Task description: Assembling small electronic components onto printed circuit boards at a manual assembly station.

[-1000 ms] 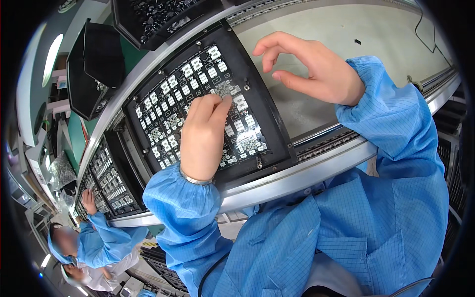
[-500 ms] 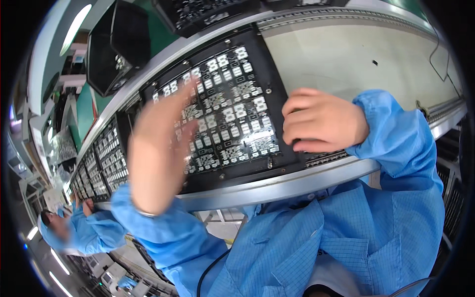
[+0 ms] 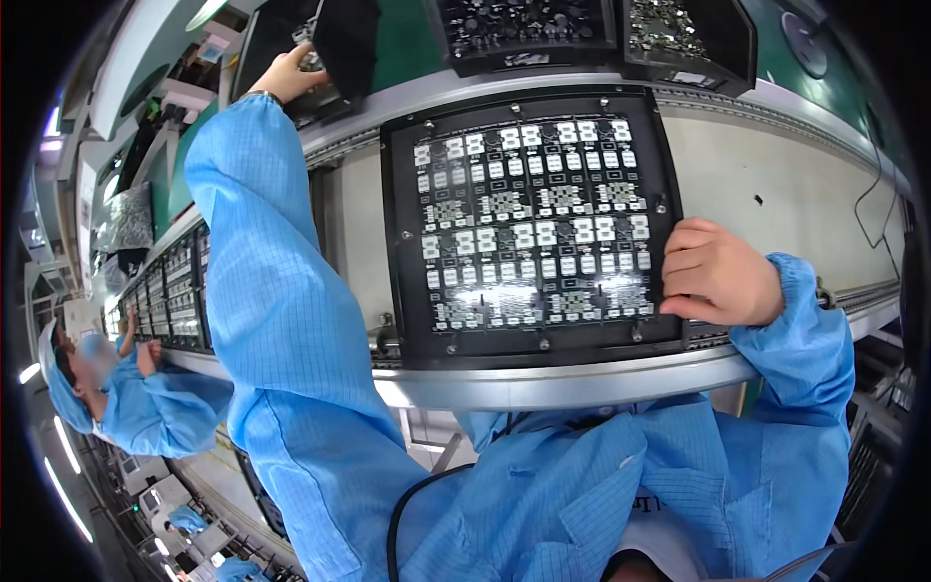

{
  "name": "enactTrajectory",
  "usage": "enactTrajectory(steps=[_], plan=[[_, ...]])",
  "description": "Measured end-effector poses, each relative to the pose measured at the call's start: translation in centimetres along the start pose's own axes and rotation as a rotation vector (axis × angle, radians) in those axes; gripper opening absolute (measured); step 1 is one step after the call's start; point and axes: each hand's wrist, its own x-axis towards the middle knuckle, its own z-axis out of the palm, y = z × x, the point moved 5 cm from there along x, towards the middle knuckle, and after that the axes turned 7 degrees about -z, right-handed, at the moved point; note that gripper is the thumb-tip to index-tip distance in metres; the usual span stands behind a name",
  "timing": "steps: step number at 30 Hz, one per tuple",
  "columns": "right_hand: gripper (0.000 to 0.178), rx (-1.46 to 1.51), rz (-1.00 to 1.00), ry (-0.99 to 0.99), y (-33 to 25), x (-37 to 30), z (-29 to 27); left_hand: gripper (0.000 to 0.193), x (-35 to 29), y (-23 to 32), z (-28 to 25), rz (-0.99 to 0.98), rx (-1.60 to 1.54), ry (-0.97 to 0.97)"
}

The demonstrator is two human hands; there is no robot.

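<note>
A black tray [image 3: 398, 262] holding rows of small circuit boards [image 3: 533, 218] with white components lies on the conveyor in front of me. My right hand [image 3: 718, 276] rests at the tray's right edge, its fingers curled against the rim. At the far left, my left hand [image 3: 289, 76] reaches into a black bin [image 3: 351, 44]. Its thumb and fingers are apart among small parts [image 3: 308, 39] there. The bin wall and the arm hide some of that bin's contents.
Two more black bins stand along the back: a middle one [image 3: 529, 63] and a right one [image 3: 693, 76] with shiny small parts. A metal rail [image 3: 543, 388] runs along the front. More loaded trays [image 3: 175, 301] and a co-worker [image 3: 145, 388] are at the left. A cable [image 3: 878, 213] lies at right.
My left hand has gone from above the boards to the bin at the far left. The tray has slid right along the conveyor with my right hand at its edge, leaving a gap behind.
</note>
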Motion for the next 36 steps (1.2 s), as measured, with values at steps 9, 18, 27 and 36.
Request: enactTrajectory(steps=[9, 18, 27, 36], plan=[[0.015, -0.137, 0.343, 0.026, -0.1, 1.6, 0.7, 0.037, -2.1, -5.8, 2.2, 0.669, 0.298, 0.549], [0.014, -0.22, 0.515, 0.121, 0.3, 1.2, 1.9, 0.04, -3.2, -11.9, -2.8, 0.324, -0.359, 0.432], [0.017, -0.194, 0.48, 0.179, -0.4, 0.3, 1.8, 0.028, -3.3, -14.6, -5.0, -0.418, -1.329, 0.334], [0.022, -0.22, 0.402, 0.184, 0.4, 2.0, 2.0, 0.043, -2.2, -16.2, -4.7, -0.359, -2.407, 0.329]])
